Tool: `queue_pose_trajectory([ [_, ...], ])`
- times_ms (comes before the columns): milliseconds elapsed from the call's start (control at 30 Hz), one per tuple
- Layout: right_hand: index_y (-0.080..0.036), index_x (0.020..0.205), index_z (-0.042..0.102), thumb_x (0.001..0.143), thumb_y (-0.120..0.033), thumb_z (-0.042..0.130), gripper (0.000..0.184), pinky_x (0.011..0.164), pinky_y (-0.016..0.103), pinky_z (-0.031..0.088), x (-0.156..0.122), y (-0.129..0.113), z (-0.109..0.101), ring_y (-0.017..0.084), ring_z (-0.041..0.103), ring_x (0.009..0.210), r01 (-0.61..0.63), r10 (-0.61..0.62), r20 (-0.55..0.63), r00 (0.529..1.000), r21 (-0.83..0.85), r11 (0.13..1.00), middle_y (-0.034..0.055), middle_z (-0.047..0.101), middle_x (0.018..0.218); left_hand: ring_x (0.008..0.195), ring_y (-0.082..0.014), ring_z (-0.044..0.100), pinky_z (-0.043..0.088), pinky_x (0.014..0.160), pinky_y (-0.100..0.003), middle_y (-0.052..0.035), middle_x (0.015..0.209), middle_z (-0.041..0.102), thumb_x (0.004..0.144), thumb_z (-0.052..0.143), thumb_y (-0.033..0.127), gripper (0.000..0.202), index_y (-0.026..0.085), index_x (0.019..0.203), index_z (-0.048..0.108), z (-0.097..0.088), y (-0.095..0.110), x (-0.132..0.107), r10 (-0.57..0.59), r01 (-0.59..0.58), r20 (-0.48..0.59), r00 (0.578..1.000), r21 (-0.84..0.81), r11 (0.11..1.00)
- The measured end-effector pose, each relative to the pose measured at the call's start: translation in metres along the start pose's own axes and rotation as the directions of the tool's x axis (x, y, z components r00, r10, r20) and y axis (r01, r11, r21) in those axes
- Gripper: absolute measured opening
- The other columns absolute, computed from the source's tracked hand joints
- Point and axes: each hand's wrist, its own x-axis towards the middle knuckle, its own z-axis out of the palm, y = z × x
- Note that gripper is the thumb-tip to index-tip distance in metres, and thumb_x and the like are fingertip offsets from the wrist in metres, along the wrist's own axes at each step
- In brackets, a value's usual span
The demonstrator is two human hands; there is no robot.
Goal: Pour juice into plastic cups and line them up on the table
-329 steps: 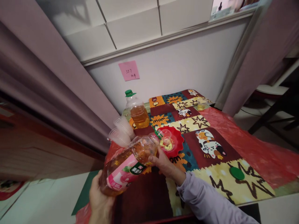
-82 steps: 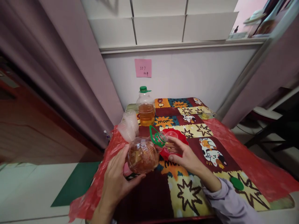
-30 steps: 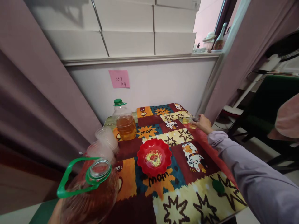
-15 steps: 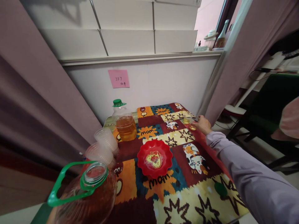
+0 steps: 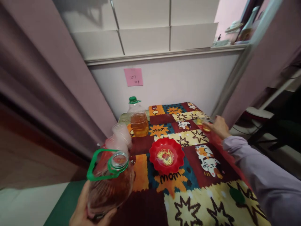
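My left hand grips the underside of a large open bottle of amber liquid with a green handle ring, held upright at the table's near left corner. My right hand reaches to the far right edge of the table, fingers closed on a small clear cup with amber liquid in it. A second small cup stands just beside it. An empty red plate lies in the middle of the patterned cloth.
A second bottle with a green cap stands at the back left. Stacked clear cups lie beside it. A green cap rests near the front right. A pink note hangs on the wall. Curtains flank both sides.
The filled cup left the red plate and went to the far right edge in my right hand. The bottle came upright from pouring. The view shifted right lately.
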Motion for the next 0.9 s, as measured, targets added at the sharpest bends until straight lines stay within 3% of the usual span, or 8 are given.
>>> queue_pose_trajectory([
  [133, -0.011, 0.153, 0.066, 0.1, -0.071, 0.073, 0.08, 0.113, 0.058, 0.058, -0.012, -0.034, -0.011, 0.049, 0.07, 0.141, 0.248, -0.227, -0.138, 0.964, 0.168, 0.954, 0.0373, 0.069, 0.155, 0.122, -0.0419, 0.084, 0.071, 0.098, -0.05, -0.0163, 0.144, 0.082, 0.084, 0.085, 0.08, 0.108, 0.024, 0.172, 0.055, -0.002, 0.01, -0.001, 0.096, -0.096, -0.019, 0.995, -0.003, 0.995],
  [267, -0.022, 0.13, 0.081, 0.1, -0.062, 0.074, 0.051, 0.101, 0.054, 0.065, -0.069, -0.109, -0.024, 0.038, 0.083, 0.11, 0.499, -0.495, -0.125, 0.86, 0.417, 0.76, 0.0172, 0.087, 0.124, 0.132, -0.0425, 0.081, 0.068, 0.109, -0.052, -0.0172, 0.151, 0.079, 0.081, 0.089, 0.081, 0.11, 0.023, 0.17, 0.057, -0.001, 0.017, -0.002, 0.073, -0.073, -0.017, 0.997, -0.059, 0.996],
  [367, -0.027, 0.113, 0.086, 0.106, -0.049, 0.074, 0.026, 0.098, 0.047, 0.067, -0.135, -0.172, -0.026, 0.032, 0.084, 0.103, 0.618, -0.703, -0.109, 0.703, 0.581, 0.529, 0.0112, 0.089, 0.111, 0.14, -0.0451, 0.076, 0.063, 0.117, -0.057, -0.0193, 0.155, 0.077, 0.079, 0.09, 0.08, 0.112, 0.022, 0.169, 0.057, 0.0, 0.019, -0.005, 0.058, -0.059, -0.008, 0.998, -0.086, 0.995],
  [500, -0.029, 0.114, 0.086, 0.109, -0.033, 0.076, 0.012, 0.096, 0.043, 0.068, -0.209, -0.248, -0.01, 0.028, 0.084, 0.103, 0.655, -0.874, -0.082, 0.478, 0.697, 0.292, 0.0082, 0.089, 0.112, 0.144, -0.0454, 0.074, 0.062, 0.118, -0.058, -0.02, 0.16, 0.074, 0.081, 0.093, 0.073, 0.111, 0.025, 0.172, 0.055, 0.0, 0.024, -0.006, 0.101, -0.101, -0.007, 0.995, -0.107, 0.989],
  [567, -0.029, 0.124, 0.085, 0.109, -0.028, 0.077, 0.017, 0.101, 0.042, 0.067, -0.23, -0.28, 0.001, 0.027, 0.083, 0.111, 0.662, -0.921, -0.063, 0.384, 0.714, 0.227, 0.0086, 0.087, 0.121, 0.143, -0.0451, 0.075, 0.063, 0.117, -0.058, -0.0197, 0.16, 0.074, 0.08, 0.095, 0.071, 0.111, 0.026, 0.173, 0.054, -0.001, 0.027, -0.005, 0.114, -0.114, -0.003, 0.993, -0.116, 0.987],
  [700, -0.031, 0.142, 0.08, 0.112, -0.03, 0.075, 0.03, 0.1, 0.036, 0.066, -0.249, -0.325, 0.016, 0.024, 0.081, 0.118, 0.7, -0.969, 0.037, 0.244, 0.685, 0.202, 0.0081, 0.08, 0.142, 0.146, -0.0449, 0.073, 0.062, 0.118, -0.058, -0.02, 0.162, 0.072, 0.083, 0.094, 0.07, 0.112, 0.026, 0.176, 0.051, -0.002, 0.032, -0.002, 0.154, -0.152, -0.001, 0.988, -0.136, 0.979],
  [767, -0.032, 0.144, 0.079, 0.115, -0.031, 0.072, 0.031, 0.099, 0.034, 0.066, -0.251, -0.338, 0.018, 0.024, 0.08, 0.12, 0.719, -0.971, 0.072, 0.23, 0.66, 0.219, 0.0072, 0.079, 0.146, 0.147, -0.0452, 0.073, 0.063, 0.118, -0.058, -0.0204, 0.163, 0.072, 0.083, 0.094, 0.07, 0.112, 0.026, 0.177, 0.05, -0.002, 0.034, -0.002, 0.164, -0.162, 0.001, 0.986, -0.138, 0.977],
  [900, -0.027, 0.149, 0.077, 0.117, -0.026, 0.064, 0.034, 0.111, 0.041, 0.064, -0.239, -0.356, 0.017, 0.029, 0.076, 0.134, 0.745, -0.925, 0.077, 0.371, 0.569, 0.347, 0.0115, 0.076, 0.152, 0.148, -0.0449, 0.071, 0.061, 0.121, -0.059, -0.0206, 0.164, 0.071, 0.085, 0.095, 0.068, 0.115, 0.026, 0.18, 0.046, -0.001, 0.035, -0.002, 0.184, -0.182, -0.005, 0.983, -0.147, 0.972],
])
